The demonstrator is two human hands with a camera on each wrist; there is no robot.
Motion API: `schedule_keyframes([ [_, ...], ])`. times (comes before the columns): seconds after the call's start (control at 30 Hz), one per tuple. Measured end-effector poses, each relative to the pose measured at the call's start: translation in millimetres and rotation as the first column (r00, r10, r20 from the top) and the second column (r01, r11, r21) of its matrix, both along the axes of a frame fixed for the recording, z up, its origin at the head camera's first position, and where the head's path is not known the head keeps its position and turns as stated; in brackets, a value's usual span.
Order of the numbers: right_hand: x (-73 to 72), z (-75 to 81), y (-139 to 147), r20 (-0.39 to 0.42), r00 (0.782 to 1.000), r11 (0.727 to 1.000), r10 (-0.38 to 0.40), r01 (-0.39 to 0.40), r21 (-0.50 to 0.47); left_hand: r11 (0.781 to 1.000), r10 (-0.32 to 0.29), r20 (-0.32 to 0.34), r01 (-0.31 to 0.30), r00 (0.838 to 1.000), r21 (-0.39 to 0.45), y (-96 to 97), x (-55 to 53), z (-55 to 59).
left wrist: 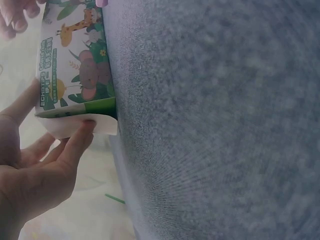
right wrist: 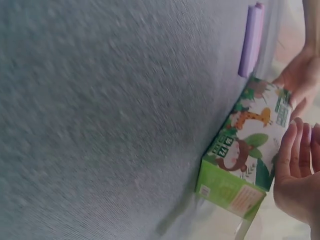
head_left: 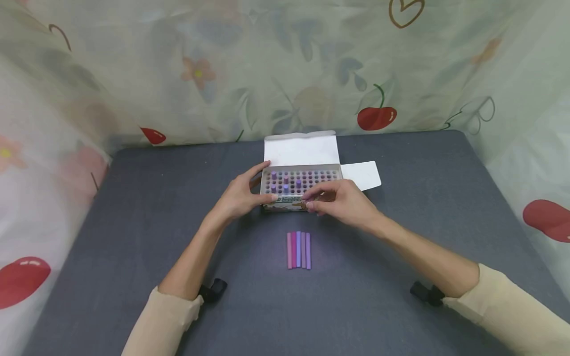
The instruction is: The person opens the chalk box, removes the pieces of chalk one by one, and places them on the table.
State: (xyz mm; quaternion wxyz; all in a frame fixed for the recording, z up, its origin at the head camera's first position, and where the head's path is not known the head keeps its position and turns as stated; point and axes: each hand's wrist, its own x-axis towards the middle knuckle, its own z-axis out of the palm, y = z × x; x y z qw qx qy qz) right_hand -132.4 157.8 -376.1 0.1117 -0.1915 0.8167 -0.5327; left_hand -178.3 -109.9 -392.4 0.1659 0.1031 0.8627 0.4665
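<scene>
A small cardboard box (head_left: 285, 203) stands with its white lid (head_left: 302, 151) folded back. Several purple chalk sticks (head_left: 273, 175) stand upright in its holed tray (head_left: 327, 174). My left hand (head_left: 242, 195) grips the box's left end, thumb at the front edge, fingers round the side, as the left wrist view also shows. Over the front right of the box, my right hand (head_left: 343, 201) brings thumb and forefinger together on a bit of purple chalk (head_left: 306, 199), mostly hidden by the fingers. Its other fingers (right wrist: 296, 150) are bent over the box's top.
Several pink and purple chalk sticks (head_left: 299, 250) lie side by side on the dark grey table (head_left: 378, 311) in front of the box. A white side flap (head_left: 361, 175) sticks out to the right. Patterned cloth (head_left: 285, 69) hangs behind the table.
</scene>
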Motion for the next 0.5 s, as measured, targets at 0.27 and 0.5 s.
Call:
schedule_keyframes([
  [0.27,-17.9,6.6,1,-0.052,0.998,1.000,-0.028,0.028,0.005,1.000,0.002,0.003,-0.002,1.000,0.005,0.3,-0.2,0.2],
  [0.5,-31.2,8.9,-1,-0.068,0.995,0.996,-0.069,0.073,0.047,1.000,0.000,0.004,0.000,1.000,0.009,-0.2,-0.1,-1.0],
])
